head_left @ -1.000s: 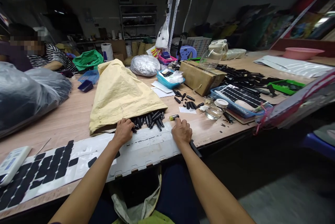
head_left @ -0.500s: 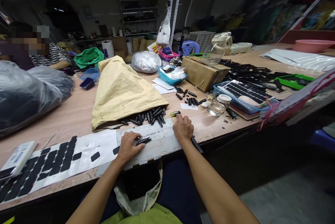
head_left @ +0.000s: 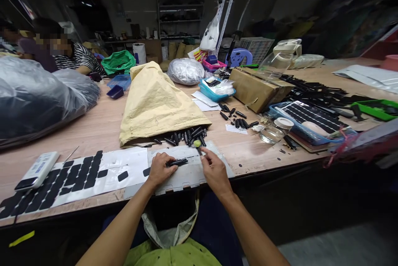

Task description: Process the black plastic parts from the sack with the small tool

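My left hand (head_left: 160,169) is closed on a slim black plastic piece (head_left: 178,161) that lies across the white sheet (head_left: 186,170) at the table's near edge. My right hand (head_left: 213,169) pinches a small tool with a yellow-green cap (head_left: 197,144), its tip close to the black piece. Just beyond both hands, a pile of like black pieces (head_left: 186,136) spills from the mouth of a tan sack (head_left: 155,104).
A backing sheet with black stickers (head_left: 71,177) and a white remote-like device (head_left: 37,170) lie to the left. Big grey plastic bag (head_left: 37,100) far left, with a seated person (head_left: 74,56) behind. Cardboard box (head_left: 258,88), solar panels (head_left: 307,114), glass jar (head_left: 273,133) to the right.
My left hand pulled a black piece from the pile back onto the white sheet. My right hand picked up the yellow-capped tool and brought it left toward the piece.
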`<act>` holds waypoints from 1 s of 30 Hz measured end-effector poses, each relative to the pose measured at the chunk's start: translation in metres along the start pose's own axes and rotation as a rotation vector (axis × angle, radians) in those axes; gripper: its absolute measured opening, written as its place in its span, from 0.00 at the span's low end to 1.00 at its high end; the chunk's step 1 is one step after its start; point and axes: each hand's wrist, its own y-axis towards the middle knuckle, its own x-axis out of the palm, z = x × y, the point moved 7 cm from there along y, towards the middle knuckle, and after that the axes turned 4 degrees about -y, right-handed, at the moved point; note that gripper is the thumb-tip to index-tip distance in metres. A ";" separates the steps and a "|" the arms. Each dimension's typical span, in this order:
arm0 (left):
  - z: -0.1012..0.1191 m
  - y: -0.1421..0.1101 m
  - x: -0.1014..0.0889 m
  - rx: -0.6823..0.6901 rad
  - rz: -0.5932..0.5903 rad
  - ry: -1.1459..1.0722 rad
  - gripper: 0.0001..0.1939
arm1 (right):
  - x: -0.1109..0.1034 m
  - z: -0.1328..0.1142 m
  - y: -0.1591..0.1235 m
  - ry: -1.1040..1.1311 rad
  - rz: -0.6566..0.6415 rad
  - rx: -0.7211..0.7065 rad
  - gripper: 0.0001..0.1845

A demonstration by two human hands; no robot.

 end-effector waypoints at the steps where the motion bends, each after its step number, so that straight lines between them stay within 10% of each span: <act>1: 0.000 0.000 0.000 -0.006 -0.002 -0.003 0.08 | 0.008 -0.009 -0.009 0.039 -0.042 -0.034 0.20; 8: -0.005 0.002 0.003 -0.049 0.005 -0.022 0.07 | 0.036 -0.039 -0.042 0.010 -0.098 -0.189 0.20; 22: -0.005 0.001 0.003 -0.060 0.026 -0.031 0.07 | 0.038 -0.026 -0.041 -0.113 -0.131 -0.128 0.21; 30: -0.003 0.001 0.002 -0.057 0.027 -0.005 0.10 | -0.029 0.030 0.016 -0.384 0.083 0.150 0.19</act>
